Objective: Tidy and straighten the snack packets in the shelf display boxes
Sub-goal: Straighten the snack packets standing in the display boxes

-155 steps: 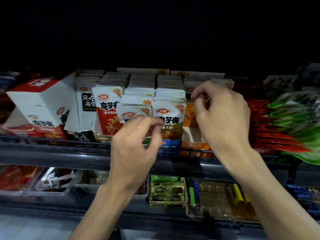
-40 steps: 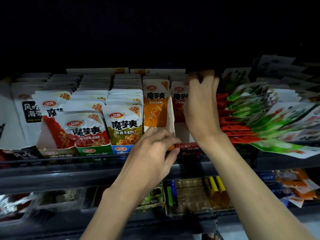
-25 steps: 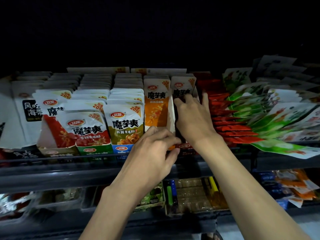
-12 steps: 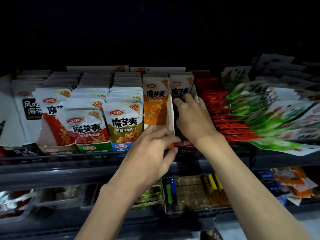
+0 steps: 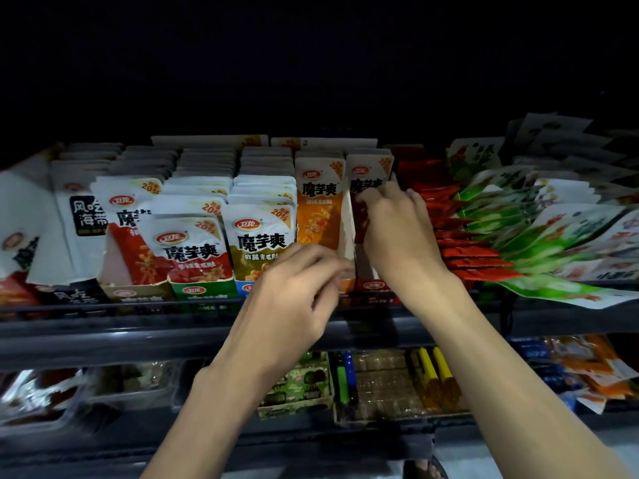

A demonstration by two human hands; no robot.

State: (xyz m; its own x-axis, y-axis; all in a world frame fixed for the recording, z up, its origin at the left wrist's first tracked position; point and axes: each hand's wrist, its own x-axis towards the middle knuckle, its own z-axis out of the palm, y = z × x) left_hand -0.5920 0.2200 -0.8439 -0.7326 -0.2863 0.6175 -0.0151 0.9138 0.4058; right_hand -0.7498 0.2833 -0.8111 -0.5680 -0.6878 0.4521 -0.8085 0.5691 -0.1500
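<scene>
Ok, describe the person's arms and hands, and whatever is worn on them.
Nothing is worn that the view shows. The left hand and right hand have no gloves, and no rings show on the visible fingers. Both forearms are bare to the frame's edge, with no sleeves, and neither wrist carries a watch or band.

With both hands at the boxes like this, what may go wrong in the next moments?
1. The right hand grips the dark red packets; its wrist is close to the loose red sachets, which it may knock askew.
2. The green packets overhang the shelf edge and may slide off if nudged.
3. The left hand seems to pinch the thin box wall, which may bend.
</scene>
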